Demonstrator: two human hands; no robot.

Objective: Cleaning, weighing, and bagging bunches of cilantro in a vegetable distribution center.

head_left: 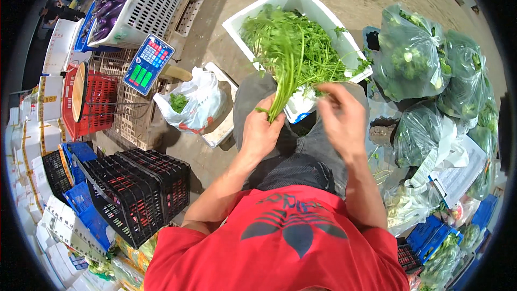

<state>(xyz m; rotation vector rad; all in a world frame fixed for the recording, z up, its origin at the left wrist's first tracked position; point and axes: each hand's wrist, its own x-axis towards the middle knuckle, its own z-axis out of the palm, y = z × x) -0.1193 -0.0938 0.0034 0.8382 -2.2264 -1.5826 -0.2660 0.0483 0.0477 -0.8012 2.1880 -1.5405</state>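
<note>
Center frame, our left hand [261, 133] wraps its fingers round the herbs' stems [278, 106], likely the sturdiest hold on light, bruisable leaves [283, 48]; our right hand [343, 116] spreads loosely.

Green stems [285, 89]; leaves [284, 37] seemingly green.

Floor [209, 43] gap between white bag [203, 99] and foam box [295, 0]; bunched greens [285, 78] over its near rim

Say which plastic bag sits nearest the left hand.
The white plastic bag on the scale, with green leaves showing inside. It lies left of the left hand; the clear bags of greens stand farther off, beyond the right hand.
</note>
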